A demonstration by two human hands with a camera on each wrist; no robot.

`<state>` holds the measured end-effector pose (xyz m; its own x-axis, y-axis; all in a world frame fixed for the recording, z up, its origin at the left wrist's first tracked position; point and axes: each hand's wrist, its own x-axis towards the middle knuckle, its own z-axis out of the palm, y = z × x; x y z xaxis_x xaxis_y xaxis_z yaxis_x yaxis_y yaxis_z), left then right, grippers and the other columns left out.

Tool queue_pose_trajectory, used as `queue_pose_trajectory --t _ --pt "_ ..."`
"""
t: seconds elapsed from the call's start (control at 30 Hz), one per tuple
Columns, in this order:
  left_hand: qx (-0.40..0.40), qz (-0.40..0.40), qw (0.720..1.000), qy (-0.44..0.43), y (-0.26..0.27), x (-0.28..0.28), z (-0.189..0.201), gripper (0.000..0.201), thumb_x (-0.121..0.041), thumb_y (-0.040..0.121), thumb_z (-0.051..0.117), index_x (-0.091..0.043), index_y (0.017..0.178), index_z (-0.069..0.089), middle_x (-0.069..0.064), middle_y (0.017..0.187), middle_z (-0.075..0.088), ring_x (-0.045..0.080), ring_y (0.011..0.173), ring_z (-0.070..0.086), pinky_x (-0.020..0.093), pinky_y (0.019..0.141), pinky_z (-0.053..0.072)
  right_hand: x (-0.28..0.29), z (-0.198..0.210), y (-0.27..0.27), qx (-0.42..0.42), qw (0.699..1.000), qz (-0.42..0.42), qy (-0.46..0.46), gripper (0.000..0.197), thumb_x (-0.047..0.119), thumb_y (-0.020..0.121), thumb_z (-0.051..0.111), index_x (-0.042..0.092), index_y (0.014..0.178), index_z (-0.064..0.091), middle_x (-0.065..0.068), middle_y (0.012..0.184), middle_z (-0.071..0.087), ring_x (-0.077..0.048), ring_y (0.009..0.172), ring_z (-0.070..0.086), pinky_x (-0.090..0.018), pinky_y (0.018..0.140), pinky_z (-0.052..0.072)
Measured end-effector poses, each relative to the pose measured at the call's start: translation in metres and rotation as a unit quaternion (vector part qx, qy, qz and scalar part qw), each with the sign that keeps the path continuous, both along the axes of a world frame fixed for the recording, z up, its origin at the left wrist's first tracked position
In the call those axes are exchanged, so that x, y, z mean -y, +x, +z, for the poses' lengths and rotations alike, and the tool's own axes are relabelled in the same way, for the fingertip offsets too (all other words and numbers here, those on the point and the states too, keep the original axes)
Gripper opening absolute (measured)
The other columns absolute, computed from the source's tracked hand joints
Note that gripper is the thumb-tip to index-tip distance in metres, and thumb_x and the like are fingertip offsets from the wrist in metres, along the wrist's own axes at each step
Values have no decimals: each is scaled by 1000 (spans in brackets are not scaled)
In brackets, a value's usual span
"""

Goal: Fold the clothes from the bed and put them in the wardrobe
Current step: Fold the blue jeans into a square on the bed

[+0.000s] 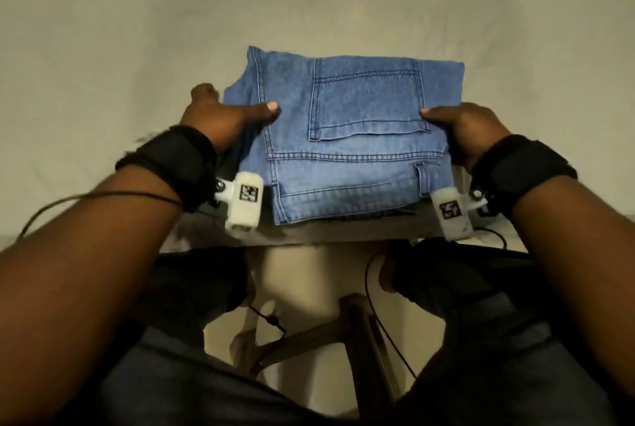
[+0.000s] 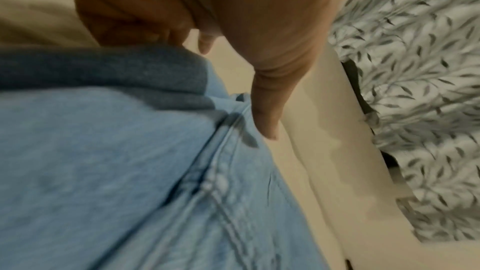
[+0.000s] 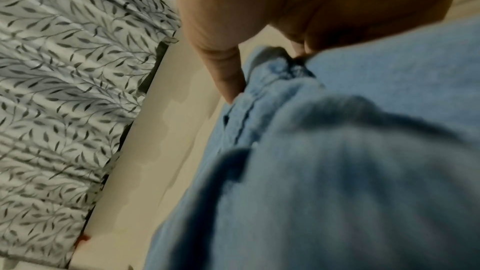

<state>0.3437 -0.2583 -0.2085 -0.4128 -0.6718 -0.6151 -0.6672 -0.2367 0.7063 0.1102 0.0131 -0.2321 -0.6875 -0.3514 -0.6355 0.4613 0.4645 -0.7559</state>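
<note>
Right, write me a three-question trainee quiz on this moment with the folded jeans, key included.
1. True or false: the folded jeans are held by one hand only.
2. Which part of the jeans faces up in the head view? A) a zip fly B) a back pocket C) a trouser cuff
3. Fill in: in the head view, the thumb of the left hand lies on ____ of the denim.

Key:
1. False: the left hand holds one side and the right hand the other.
2. B: a stitched back pocket faces up.
3. Top. The other fingers are hidden under the fold in that view.
</note>
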Motion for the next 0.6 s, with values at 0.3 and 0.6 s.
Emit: queue_pose_trajectory --t 0.3,0.6 --pt "-119 -7 992 29 -13 10 12 38 -8 68 90 -10 103 77 3 97 79 23 89 76 39 86 59 14 58 -3 -132 987 15 -86 21 6 83 78 9 104 74 -2 93 78 -22 88 74 -34 78 60" --pt "-274 -110 940 -172 1 35 50 49 -19 102 52 3 145 41 -8 107 64 -9 103 62 20 103 45 -29 82 -24 -518 827 215 -23 37 8 80 80 13 111 61 -3 111 58 -3 96 52 -5 87 38"
